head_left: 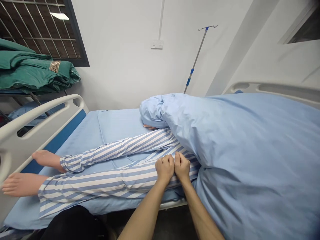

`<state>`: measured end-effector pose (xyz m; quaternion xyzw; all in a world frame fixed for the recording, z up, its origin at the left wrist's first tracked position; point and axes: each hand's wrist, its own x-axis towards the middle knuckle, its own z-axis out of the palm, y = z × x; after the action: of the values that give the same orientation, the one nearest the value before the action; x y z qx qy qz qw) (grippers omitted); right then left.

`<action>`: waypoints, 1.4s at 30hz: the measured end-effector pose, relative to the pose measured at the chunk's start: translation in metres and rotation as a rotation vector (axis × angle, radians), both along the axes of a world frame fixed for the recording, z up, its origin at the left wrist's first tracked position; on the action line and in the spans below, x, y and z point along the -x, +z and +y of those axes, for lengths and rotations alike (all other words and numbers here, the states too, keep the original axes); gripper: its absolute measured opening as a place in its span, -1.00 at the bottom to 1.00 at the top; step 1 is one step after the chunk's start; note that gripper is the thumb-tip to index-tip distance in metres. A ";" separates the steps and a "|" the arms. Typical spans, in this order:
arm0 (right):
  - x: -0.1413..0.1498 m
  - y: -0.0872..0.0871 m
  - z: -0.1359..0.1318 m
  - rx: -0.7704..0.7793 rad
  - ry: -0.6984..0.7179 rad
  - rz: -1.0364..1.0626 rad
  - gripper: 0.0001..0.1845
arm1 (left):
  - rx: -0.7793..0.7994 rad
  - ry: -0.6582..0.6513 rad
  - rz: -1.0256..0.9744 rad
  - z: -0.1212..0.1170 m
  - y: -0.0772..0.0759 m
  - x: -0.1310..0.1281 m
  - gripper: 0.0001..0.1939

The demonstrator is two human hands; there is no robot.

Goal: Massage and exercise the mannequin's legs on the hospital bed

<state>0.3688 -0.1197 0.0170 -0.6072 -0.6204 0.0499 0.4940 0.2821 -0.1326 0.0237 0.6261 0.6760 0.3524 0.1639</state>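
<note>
Blue-and-white striped trousers (100,181) cover the legs of a figure lying on the bed, with both bare feet (22,184) at the left. My left hand (165,168) is closed in a fist on the nearer upper thigh. Beside it, my right hand (182,166) is also closed in a fist on the same thigh, nearly touching the left. Between the fingers no object shows, and the cloth round them is not visibly bunched. A light blue quilt (240,133), folded back, hides the figure's upper body. Part of the figure's hand (150,127) shows under its edge.
A white bed end board (37,115) stands at the left and another rail (280,88) at the back right. Behind the bed rises an IV pole (197,60) by the wall. Folded green cloths (32,71) lie on a rack below the barred window.
</note>
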 end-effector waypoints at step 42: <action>-0.027 0.017 0.007 0.304 -0.234 0.025 -0.66 | 0.106 -0.205 -0.303 -0.034 0.014 0.193 -0.67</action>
<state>0.3958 -0.1126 0.0340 -0.7421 -0.5246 0.0930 0.4067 0.0889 -0.1667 0.0382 0.6218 0.5939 0.3881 0.3318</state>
